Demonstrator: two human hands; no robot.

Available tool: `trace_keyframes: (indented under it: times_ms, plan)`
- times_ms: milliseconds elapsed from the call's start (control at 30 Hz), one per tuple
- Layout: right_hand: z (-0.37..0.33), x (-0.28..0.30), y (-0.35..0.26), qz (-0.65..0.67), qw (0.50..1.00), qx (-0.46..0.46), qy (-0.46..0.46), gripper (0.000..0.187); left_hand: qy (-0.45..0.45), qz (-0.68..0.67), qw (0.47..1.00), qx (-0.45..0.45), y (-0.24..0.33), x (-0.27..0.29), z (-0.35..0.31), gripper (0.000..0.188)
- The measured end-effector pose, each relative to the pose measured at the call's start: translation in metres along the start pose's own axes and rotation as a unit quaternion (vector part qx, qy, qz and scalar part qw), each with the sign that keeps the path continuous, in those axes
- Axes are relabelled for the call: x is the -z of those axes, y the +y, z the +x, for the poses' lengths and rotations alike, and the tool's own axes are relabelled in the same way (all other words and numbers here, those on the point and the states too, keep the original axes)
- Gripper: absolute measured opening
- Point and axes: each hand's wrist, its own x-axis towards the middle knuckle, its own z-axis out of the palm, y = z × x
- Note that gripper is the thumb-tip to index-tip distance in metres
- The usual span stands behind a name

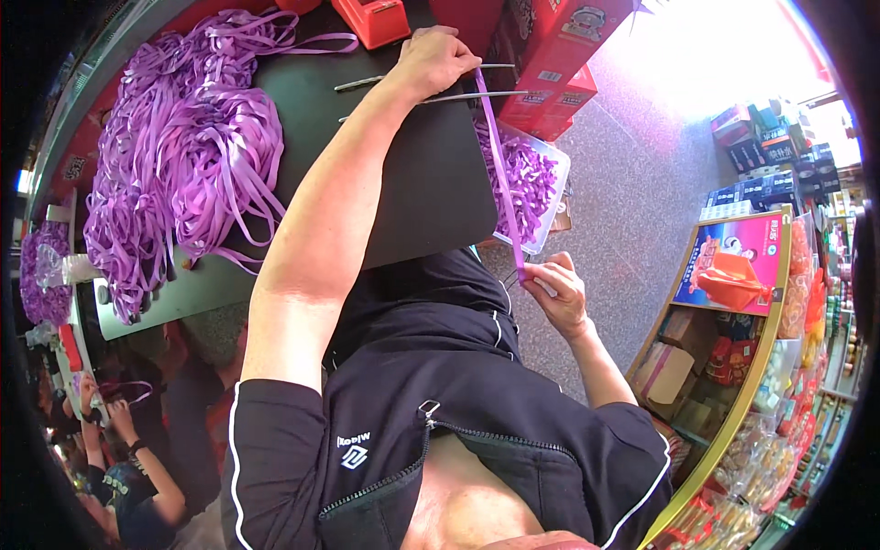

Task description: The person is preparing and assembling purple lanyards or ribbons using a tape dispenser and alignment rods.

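A narrow purple ribbon runs between my two hands, pulled nearly straight along the right edge of the black tabletop. My left hand is at the far end, thumb and fingers pinched on the ribbon. Nearer my body, my right hand pinches its other end beyond the table's edge. Two thin metal rods lie by my left hand, one metal rod passing close to the ribbon. A big tangled heap of purple ribbons covers the table's left side.
Below the table's right edge stands a translucent bin filled with small purple pieces. Red cartons are stacked behind it. An orange-red plastic container sits at the far edge. Rightward is a display counter with packaged goods. Another person shows at lower left.
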Motion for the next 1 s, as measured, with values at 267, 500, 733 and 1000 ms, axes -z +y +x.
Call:
trace_keyframes:
  times_ms: [267,500,733,1000]
  plan:
    - [0.001,0.016,-0.024,0.068,0.997,0.023,0.036,0.022,0.001,0.001,1.0,0.01,0.0,-0.002,0.001,0.026]
    - [0.03,0.039,-0.039,0.265,0.953,0.065,0.13,0.009,-0.004,0.006,1.0,0.013,0.0,0.0,-0.001,0.026]
    - [0.082,0.063,-0.049,0.337,0.921,0.131,0.145,0.011,-0.013,0.003,1.0,0.024,0.001,-0.004,-0.001,0.025]
    - [0.127,0.09,-0.052,0.538,0.825,0.05,0.166,0.021,-0.021,-0.012,0.999,0.03,0.001,-0.002,0.0,0.025]
